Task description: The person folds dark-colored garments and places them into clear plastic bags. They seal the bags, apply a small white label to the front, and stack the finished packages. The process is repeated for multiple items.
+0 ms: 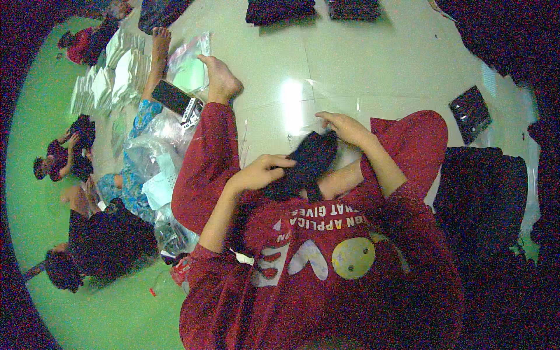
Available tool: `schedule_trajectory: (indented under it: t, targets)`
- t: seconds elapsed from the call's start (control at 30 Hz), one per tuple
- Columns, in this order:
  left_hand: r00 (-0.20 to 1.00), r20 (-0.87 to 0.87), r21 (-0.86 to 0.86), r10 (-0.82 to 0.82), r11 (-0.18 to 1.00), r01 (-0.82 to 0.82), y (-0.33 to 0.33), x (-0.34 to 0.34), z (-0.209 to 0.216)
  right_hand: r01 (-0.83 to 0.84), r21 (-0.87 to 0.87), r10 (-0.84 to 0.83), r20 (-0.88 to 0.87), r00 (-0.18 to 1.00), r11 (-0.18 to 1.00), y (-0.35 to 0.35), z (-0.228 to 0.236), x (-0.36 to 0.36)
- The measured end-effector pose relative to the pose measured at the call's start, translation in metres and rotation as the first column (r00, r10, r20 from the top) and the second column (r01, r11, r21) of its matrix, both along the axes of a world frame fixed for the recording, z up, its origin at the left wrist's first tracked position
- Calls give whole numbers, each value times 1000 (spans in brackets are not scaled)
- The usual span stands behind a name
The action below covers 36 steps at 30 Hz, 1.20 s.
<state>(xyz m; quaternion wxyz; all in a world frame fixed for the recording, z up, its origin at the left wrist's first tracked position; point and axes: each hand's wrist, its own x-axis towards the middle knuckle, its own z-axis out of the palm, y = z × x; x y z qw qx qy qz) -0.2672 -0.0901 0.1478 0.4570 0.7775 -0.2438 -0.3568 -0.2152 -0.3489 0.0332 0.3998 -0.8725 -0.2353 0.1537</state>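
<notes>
A bundle of black cloth (315,156) rests in my lap, between my crossed legs. My left hand (263,172) is closed on its near left side, the forefinger lying over the fabric. Beyond its far right edge is my right hand (345,128), fingers bent and tips drawn together. A pale glint shows at those fingertips, but whatever they pinch is too faint to make out. Part of the cloth's lower edge blends into the shadow by my dark red shirt (326,309).
Black folded stacks (281,10) lie ahead; a black packet (470,114) and dark cloth pile (481,192) are to the right. At left are clear plastic bags (154,137), a phone (175,98), white stacks (128,67) and a person in black (111,242). Others sit farther off.
</notes>
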Motion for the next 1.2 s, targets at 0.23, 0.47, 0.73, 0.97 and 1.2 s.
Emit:
schedule_trajectory:
  t: [0.23,0.47,0.73,0.97,1.2]
  targets:
    - [950,279,171,141,966,-194,-9,-1,7,35,64,-46,182,982,997,9,23,17]
    - [901,424,374,95,887,-270,-22,9,6,47,43,-52,133,990,998,24,34,53]
    - [904,410,449,120,837,-314,-25,27,-29,-58,38,63,-140,988,998,40,20,67]
    - [893,323,330,313,847,-416,-30,36,-47,3,-20,-5,-100,995,1000,23,33,77]
    - [828,181,152,531,816,-557,-47,40,-70,251,78,-220,-282,934,965,-49,58,72]
